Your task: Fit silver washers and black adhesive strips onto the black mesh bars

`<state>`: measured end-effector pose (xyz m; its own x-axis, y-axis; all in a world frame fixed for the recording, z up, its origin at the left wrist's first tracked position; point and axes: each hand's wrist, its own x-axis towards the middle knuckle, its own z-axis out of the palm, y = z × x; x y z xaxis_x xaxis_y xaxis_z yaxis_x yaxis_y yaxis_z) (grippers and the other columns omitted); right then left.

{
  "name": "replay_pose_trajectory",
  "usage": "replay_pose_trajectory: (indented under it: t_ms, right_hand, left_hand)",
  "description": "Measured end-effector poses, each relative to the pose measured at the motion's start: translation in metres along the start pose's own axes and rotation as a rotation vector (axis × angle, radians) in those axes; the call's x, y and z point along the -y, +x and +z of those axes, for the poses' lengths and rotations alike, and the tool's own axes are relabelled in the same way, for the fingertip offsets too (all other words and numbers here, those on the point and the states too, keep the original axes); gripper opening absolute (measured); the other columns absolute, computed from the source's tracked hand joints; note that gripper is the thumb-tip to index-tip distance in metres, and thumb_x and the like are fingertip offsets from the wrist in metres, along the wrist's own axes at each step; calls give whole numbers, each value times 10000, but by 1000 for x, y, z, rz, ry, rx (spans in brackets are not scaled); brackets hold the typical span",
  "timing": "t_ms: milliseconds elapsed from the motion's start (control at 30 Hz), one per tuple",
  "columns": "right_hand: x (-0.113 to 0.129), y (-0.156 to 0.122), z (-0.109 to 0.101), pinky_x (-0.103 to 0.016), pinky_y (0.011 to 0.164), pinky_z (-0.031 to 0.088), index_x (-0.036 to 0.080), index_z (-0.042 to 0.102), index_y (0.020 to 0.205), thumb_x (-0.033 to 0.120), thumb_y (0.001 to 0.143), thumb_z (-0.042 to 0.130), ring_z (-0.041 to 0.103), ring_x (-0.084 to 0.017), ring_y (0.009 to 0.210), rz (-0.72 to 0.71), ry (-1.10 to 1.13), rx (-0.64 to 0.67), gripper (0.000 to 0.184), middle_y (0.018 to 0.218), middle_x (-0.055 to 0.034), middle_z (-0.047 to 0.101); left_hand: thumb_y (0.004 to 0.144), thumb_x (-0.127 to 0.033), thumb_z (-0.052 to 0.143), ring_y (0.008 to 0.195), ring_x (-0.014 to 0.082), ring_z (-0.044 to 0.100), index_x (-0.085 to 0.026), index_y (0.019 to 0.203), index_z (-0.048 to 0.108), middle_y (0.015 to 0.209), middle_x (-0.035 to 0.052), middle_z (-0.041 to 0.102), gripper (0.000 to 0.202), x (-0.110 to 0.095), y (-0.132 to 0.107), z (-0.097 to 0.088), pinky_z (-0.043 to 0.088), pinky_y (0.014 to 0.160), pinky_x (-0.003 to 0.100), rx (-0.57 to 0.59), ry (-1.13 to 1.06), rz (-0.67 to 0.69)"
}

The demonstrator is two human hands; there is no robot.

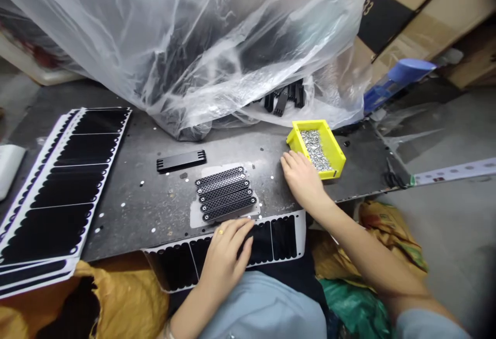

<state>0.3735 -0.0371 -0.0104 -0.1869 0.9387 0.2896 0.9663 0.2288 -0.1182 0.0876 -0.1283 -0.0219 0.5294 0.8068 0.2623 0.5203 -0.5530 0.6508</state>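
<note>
My left hand point(228, 251) lies with its fingers stretched over a sheet of black adhesive strips point(261, 243) at the table's near edge. Just beyond its fingertips, several black textured bars point(227, 193) with a round metal piece at each end lie side by side on a pale patch. My right hand point(304, 179) rests against the near left side of a yellow bin point(336, 160), fingers extended. Small shiny metal parts point(315, 148) fill the bin's bottom. One smooth black bar point(181, 160) with slotted ends sits apart to the left.
Stacked sheets of black strips point(77, 168) cover the table's left side. Clear plastic point(232, 44) drapes over the back, with more black bars point(284, 98) beneath its edge. Scissors point(394, 174) lie at the right corner. Yellow sacks point(127, 297) stand below the near edge.
</note>
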Motion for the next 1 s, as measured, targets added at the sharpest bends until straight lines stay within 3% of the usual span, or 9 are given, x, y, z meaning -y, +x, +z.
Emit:
replay_pose_trajectory:
  t_ms: [133, 233, 300, 400, 533, 667, 800, 900, 1000]
  right_hand:
    - [11, 14, 28, -498, 1001, 521, 64, 760, 934, -85, 849, 442, 680, -308, 932, -7, -226, 64, 361, 874, -187, 721]
    - [13, 15, 23, -417, 883, 545, 124, 724, 769, -66, 883, 462, 633, -260, 796, -41, -225, 53, 344, 751, -135, 656]
    - [12, 10, 10, -372, 865, 543, 159, 711, 780, -23, 929, 477, 620, -243, 827, -80, -211, 32, 332, 790, -111, 657]
    - [-1, -3, -19, -390, 989, 512, 182, 718, 997, 75, 1004, 476, 610, -251, 1042, -60, -162, -90, 265, 1018, -106, 693]
    - [-18, -34, -50, -521, 1042, 484, 180, 706, 1093, 174, 1032, 496, 605, -283, 1108, 78, -14, -330, 219, 1122, -131, 679]
    - [16, -79, -43, -340, 813, 605, 240, 712, 1171, 220, 1016, 583, 679, -200, 901, -35, 182, -184, 202, 974, -61, 677]
    - [46, -116, -24, -385, 834, 626, 329, 568, 1464, 92, 989, 568, 710, -241, 981, -28, 504, -171, 531, 1100, -91, 686]
    - [34, -133, -35, -447, 842, 635, 404, 680, 1323, 74, 934, 627, 726, -279, 1010, -4, 601, -179, 513, 1113, -73, 700]
    - [18, -136, -63, -518, 787, 641, 434, 741, 1114, 193, 913, 691, 746, -300, 909, 274, 896, -256, 318, 1128, -83, 659]
  left_hand:
    - [1008, -169, 555, 1086, 239, 646, -223, 1385, 581, 1222, 98, 710, 382, 0, 4, -3, 539, 947, 403, -17, -58, -18]
    - [1010, -209, 567, 1057, 252, 643, -216, 1377, 575, 1182, 92, 715, 367, -4, 11, 5, 537, 905, 413, 21, -43, -32]
    - [1006, -241, 585, 1045, 264, 643, -211, 1369, 575, 1170, 91, 717, 364, -12, 21, 18, 533, 903, 429, 73, -20, -22]
    - [988, -288, 637, 1029, 269, 647, -196, 1352, 586, 1146, 89, 722, 379, -27, 42, 43, 529, 922, 434, 163, -24, 22]
    - [1005, -273, 612, 926, 244, 646, -221, 1065, 705, 970, 42, 728, 122, -37, 67, 61, 516, 826, 383, 206, -32, -4]
    - [1044, -222, 516, 852, 209, 632, -212, 917, 680, 903, 30, 704, 208, -36, 75, 55, 495, 801, 355, 116, -21, -91]
    - [1062, -199, 452, 808, 179, 627, -206, 885, 635, 882, 24, 681, 255, -38, 76, 49, 484, 736, 306, 43, -18, -78]
    - [1074, -219, 432, 773, 172, 640, -199, 924, 637, 876, 30, 679, 254, -42, 81, 54, 471, 677, 295, -35, 43, -52]
    - [1089, -231, 399, 769, 187, 669, -187, 1007, 670, 889, 49, 708, 286, -45, 89, 58, 477, 676, 314, -100, 130, 7]
